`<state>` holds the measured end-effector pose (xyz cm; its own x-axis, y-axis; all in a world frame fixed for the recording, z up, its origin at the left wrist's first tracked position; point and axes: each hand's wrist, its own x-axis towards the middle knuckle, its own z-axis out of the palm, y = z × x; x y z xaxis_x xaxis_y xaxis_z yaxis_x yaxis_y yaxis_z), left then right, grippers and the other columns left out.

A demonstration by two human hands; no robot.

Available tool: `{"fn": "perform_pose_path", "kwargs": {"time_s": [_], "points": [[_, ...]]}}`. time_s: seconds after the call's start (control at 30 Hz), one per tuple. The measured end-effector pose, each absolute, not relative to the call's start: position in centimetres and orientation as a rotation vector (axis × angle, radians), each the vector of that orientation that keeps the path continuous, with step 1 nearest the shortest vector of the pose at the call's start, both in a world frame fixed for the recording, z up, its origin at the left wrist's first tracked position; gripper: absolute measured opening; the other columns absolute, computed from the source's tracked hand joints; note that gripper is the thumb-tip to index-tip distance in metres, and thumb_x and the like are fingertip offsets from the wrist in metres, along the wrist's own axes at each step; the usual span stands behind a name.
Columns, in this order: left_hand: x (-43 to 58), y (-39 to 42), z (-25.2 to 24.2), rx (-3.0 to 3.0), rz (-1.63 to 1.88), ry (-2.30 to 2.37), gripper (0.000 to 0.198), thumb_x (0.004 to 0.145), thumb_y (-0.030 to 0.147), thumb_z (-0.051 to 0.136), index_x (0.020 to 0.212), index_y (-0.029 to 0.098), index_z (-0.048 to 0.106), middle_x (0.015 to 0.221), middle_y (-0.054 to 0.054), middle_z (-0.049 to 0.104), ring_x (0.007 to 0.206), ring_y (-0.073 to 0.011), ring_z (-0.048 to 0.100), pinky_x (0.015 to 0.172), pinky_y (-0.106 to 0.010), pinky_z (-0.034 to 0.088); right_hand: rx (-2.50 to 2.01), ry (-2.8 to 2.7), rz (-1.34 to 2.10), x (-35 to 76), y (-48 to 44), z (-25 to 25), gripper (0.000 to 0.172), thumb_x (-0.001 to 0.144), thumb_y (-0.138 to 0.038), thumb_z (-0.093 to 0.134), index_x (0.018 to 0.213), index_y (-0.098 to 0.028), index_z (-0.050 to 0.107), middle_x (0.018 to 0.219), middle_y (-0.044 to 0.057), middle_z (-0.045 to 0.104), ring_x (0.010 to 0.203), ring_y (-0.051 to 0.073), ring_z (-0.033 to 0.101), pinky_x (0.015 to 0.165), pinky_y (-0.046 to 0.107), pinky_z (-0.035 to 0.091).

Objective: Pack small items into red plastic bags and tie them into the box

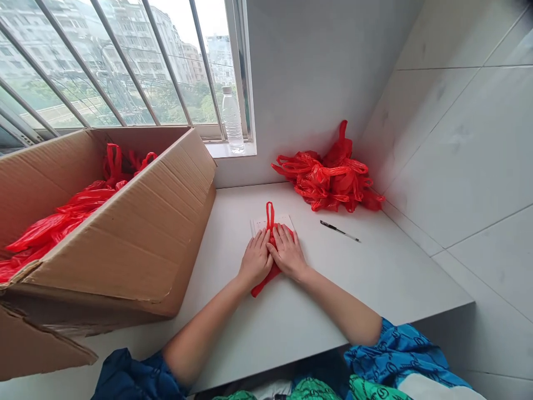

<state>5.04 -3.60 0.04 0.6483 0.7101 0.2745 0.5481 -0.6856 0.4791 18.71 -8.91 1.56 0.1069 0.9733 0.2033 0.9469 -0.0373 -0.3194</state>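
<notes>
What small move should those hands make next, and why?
I'd suggest sliding the right hand down over the lower end of the red bag, with the left hand holding the rest down. Both hands lie flat on the bag, so it seems well steadied, but that end sticks out below them, uncovered.

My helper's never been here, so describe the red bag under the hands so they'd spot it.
On the white table, look between the cardboard box and the heap of red bags. The left hand and right hand rest on one red bag, its handle loop jutting beyond them. Unlike the boxed bags and heaped ones, it lies apart, under both hands.
</notes>
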Motion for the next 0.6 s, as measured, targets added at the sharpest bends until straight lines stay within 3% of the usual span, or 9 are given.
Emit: {"fn": "perform_pose_path", "kwargs": {"time_s": [0.6], "points": [[5.0, -3.4, -0.9, 2.543, 0.639, 1.001, 0.058, 0.098, 0.028, 0.032, 0.154, 0.015, 0.031, 0.160, -0.010, 0.031, 0.151, -0.0259, 0.023, 0.123, -0.049, 0.023, -2.045, -1.882, 0.072, 18.4, -9.1, 1.6, 0.064, 0.103, -0.051, 0.021, 0.157, -0.016, 0.027, 0.164, 0.008, 0.021, 0.153, 0.025, 0.014, 0.124, 0.052, 0.007]]}}
